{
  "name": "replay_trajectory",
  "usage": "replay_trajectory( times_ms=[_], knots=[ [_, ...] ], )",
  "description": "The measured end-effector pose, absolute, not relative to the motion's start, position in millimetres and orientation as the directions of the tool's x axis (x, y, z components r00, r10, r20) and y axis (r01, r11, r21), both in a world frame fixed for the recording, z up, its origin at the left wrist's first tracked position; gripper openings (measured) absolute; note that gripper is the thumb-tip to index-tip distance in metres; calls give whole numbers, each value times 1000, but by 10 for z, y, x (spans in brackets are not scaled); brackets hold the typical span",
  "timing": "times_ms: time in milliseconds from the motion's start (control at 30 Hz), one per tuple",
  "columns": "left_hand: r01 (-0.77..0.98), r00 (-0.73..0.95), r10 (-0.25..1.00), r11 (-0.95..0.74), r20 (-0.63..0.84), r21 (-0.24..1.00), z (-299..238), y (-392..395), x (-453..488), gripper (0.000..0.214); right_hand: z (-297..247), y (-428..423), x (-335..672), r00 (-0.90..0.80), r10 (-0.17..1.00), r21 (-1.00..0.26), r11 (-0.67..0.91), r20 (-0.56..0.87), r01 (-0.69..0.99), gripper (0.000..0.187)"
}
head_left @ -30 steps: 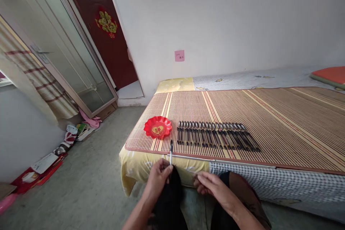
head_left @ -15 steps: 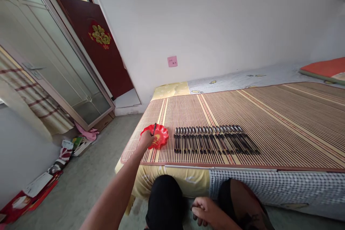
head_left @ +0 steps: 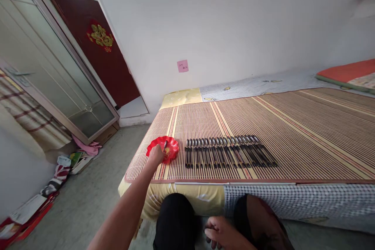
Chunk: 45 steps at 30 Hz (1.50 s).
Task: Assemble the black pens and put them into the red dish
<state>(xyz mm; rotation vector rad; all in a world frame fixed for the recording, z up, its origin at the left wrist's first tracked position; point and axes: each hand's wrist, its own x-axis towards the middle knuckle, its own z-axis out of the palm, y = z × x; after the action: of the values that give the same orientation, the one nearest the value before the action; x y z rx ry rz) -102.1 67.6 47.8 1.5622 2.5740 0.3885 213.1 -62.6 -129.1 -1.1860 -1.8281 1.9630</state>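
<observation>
My left hand (head_left: 156, 155) reaches over the left part of a red, wavy-rimmed plate (head_left: 172, 153) with a gold design. Its fingers are closed on a slim dark pen (head_left: 165, 145), whose upper end points up past the fingers; the lower part is hidden. To the plate's right, a row of several black pens with clear barrels (head_left: 224, 152) lies side by side on the striped mat, the right-hand ones slanting. Low between the knees rests my right hand (head_left: 218, 232), fingers loosely curled in, with nothing visible in them.
The striped mat (head_left: 293, 136) covers a bed against a white wall (head_left: 222, 27) bearing a pink note (head_left: 182, 66). A folded orange quilt (head_left: 348, 72) lies at far right. At left stand a glass door (head_left: 58, 58) and items along the floor.
The view has shifted slightly to the right. The pen in my left hand now sits lower and further over the plate. My right hand stays curled between the knees.
</observation>
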Motion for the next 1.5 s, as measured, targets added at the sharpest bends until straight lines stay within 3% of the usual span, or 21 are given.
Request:
replay_trajectory(
  times_ms=[233,567,800,1500],
  knots=[
    [907,-306,948,261,92,330,330,269,-239,11,-1133,-650,2179,-661,641,-918,-213,-391,336,19],
    [888,-381,924,363,9,283,179,404,78,27,-1093,-661,2190,-654,658,-924,-202,-373,323,16],
    [887,-390,920,383,-24,258,145,492,102,25,-1087,-661,2185,-661,665,-936,-197,-347,293,11],
    [900,-407,913,401,2,173,69,392,80,34,-1049,-661,2211,-678,656,-942,-195,-333,273,9]
  ],
)
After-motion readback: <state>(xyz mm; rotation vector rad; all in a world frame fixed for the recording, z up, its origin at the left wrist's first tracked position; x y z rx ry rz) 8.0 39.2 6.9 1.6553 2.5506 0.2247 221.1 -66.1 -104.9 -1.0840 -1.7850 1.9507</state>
